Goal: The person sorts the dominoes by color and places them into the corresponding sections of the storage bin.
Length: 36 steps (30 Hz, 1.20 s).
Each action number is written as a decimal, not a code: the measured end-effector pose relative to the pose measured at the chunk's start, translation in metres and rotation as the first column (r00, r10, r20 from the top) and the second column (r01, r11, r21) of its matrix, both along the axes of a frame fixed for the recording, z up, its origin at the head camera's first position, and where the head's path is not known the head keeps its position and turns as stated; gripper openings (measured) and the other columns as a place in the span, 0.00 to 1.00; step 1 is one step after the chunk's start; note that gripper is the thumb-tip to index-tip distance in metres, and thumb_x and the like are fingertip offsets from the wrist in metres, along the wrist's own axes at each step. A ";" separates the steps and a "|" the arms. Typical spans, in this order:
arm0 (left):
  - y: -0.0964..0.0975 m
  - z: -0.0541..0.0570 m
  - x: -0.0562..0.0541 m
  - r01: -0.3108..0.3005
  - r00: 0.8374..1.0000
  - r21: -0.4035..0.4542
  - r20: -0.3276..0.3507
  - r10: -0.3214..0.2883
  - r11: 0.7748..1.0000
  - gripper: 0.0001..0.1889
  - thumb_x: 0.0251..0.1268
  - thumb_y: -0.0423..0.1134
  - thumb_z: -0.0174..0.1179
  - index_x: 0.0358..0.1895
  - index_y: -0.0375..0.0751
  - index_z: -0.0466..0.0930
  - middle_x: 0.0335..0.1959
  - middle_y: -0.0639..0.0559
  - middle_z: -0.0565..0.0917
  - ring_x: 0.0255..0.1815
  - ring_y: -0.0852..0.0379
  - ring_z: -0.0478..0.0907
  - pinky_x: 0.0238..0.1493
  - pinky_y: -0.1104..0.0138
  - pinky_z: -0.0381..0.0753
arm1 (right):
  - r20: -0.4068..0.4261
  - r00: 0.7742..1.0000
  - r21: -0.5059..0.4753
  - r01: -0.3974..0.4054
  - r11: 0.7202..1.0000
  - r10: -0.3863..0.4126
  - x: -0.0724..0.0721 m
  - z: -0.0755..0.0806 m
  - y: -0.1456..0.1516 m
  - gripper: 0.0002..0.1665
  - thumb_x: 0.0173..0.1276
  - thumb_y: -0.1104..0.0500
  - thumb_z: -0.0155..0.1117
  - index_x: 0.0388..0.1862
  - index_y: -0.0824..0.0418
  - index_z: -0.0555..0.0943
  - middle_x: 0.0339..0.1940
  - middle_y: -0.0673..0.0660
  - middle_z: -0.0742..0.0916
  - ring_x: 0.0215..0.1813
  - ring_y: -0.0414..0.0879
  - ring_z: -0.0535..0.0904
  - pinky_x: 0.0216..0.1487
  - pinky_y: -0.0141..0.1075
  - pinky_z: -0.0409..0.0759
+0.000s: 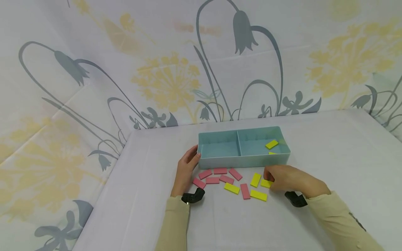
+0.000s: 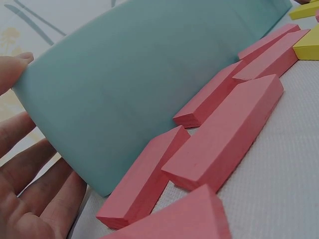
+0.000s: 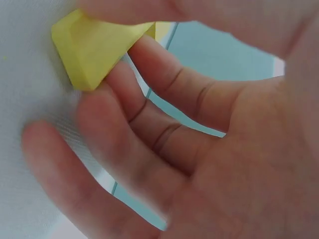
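Observation:
My left hand [image 1: 185, 170] holds the left end of a light blue divided box [image 1: 233, 162], thumb at the front corner of its rim and fingers along the end wall. In the left wrist view the fingertips pass behind the box's edge. Just in front of the box's right half, my right hand [image 1: 286, 178] pinches a yellow block [image 3: 82, 55] between thumb and fingers, low over the cloth. The far part of that block is hidden by the hand. Two yellow blocks [image 1: 272, 144] lie in the box's right compartment.
Several pink blocks [image 1: 212, 180] lie scattered before the box's left half, some close against its front wall. Other yellow blocks [image 1: 259, 195] lie nearer me, with a pink block [image 1: 245, 191] among them. A flower-patterned cloth [image 1: 169, 83] hangs behind the white table [image 1: 150, 174].

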<state>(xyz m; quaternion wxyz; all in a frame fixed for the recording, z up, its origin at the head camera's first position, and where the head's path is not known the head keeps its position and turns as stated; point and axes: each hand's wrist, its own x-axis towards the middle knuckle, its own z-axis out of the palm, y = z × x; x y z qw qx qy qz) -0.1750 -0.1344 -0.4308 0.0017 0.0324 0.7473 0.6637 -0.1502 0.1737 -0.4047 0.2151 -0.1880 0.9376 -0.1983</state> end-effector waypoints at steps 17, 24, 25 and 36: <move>-0.001 0.000 0.000 0.004 1.000 0.010 -0.016 -0.004 1.000 0.29 0.62 0.51 0.53 0.64 0.44 0.62 0.63 0.48 0.65 0.61 0.58 0.63 0.59 0.60 0.63 | 0.005 1.000 -0.016 -0.004 1.000 0.004 0.000 0.005 0.000 0.10 0.49 0.63 0.66 0.30 0.58 0.74 0.23 0.50 0.73 0.29 0.44 0.67 0.28 0.35 0.67; 0.000 -0.001 -0.001 0.025 0.999 0.058 -0.030 -0.023 0.998 0.30 0.61 0.52 0.53 0.64 0.41 0.62 0.63 0.46 0.65 0.61 0.57 0.63 0.59 0.62 0.64 | 0.007 1.000 -0.003 -0.008 1.000 0.008 -0.001 0.002 -0.001 0.09 0.51 0.58 0.67 0.27 0.55 0.75 0.22 0.49 0.73 0.29 0.43 0.68 0.28 0.35 0.67; 0.000 -0.002 -0.001 0.025 0.999 0.059 -0.028 -0.023 0.998 0.30 0.61 0.51 0.53 0.64 0.41 0.62 0.63 0.46 0.65 0.61 0.57 0.63 0.59 0.62 0.64 | 0.008 1.000 -0.002 -0.013 1.000 0.013 -0.001 0.002 0.000 0.08 0.51 0.58 0.67 0.27 0.55 0.76 0.22 0.49 0.74 0.29 0.43 0.68 0.28 0.35 0.67; 0.000 -0.002 -0.002 0.020 1.000 0.056 -0.017 -0.019 0.998 0.28 0.63 0.49 0.52 0.64 0.42 0.62 0.63 0.46 0.65 0.61 0.59 0.63 0.58 0.62 0.64 | -0.048 0.998 -0.089 -0.052 0.995 0.048 -0.006 0.005 0.009 0.05 0.56 0.57 0.64 0.28 0.54 0.76 0.20 0.47 0.72 0.25 0.41 0.67 0.27 0.33 0.65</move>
